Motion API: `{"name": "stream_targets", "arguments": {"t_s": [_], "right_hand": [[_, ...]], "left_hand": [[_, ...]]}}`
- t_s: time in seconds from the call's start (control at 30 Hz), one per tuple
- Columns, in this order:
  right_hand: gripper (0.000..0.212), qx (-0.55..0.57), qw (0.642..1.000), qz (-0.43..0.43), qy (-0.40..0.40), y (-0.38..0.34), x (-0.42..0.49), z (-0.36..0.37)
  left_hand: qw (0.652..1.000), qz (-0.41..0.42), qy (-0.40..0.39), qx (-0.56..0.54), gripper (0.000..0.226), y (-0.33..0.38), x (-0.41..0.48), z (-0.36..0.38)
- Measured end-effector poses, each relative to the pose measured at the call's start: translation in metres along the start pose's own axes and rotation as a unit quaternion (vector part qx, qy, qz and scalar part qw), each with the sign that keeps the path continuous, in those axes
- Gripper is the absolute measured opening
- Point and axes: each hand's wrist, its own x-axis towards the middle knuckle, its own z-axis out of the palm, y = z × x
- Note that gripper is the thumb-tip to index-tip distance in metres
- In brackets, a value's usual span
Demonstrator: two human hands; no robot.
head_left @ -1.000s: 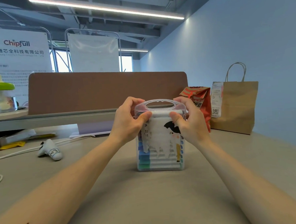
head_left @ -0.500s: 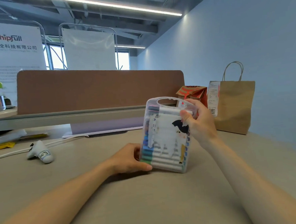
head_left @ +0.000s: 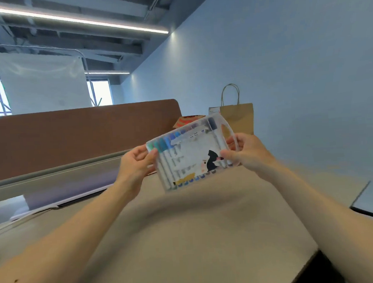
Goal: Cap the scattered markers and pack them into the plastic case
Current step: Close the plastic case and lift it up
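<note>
Now you hold the plastic case (head_left: 190,154) tilted above the tabletop (head_left: 185,228), left grip (head_left: 137,165) clasping its far end, right grip (head_left: 244,153) curled round the handle end. The markers (head_left: 166,142) look packed, so next you likely only need to set it down gently.

Clear rectangular plastic case (head_left: 182,163) with a moulded carry handle (head_left: 229,130) at its right end, held off the table, tilted, handle end higher and farther. White label (head_left: 199,147) with black figure and yellow patch on the front. Capped markers (head_left: 166,142) packed inside in one row: teal and blue caps at left, purple and dark at right. Left hand (head_left: 137,165) grips the left end, right hand (head_left: 246,153) the handle end. Motion-blurred.
</note>
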Motion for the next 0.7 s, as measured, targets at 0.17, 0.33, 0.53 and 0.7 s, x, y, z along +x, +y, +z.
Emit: {"name": "stream_targets", "arguments": {"t_s": [0.17, 0.33, 0.53, 0.7], "right_hand": [[0.023, 0.037, 0.99, 0.039, 0.131, 0.024, 0.0, -0.071], [0.028, 0.014, 0.97, 0.071, 0.23, 0.054, -0.012, -0.147], [0.029, -0.025, 0.943, 0.108, 0.313, 0.087, -0.066, -0.235], [0.029, -0.061, 0.917, 0.152, 0.364, 0.094, -0.131, -0.311]], "left_hand": [[0.997, 0.013, -0.069, -0.031, 0.024, 0.006, 0.033, 0.092], [0.962, -0.02, -0.272, 0.002, 0.077, -0.012, 0.05, 0.184], [0.935, -0.039, -0.353, 0.007, 0.073, -0.028, 0.043, 0.303], [0.916, -0.043, -0.399, 0.001, 0.032, -0.038, 0.005, 0.401]]}}
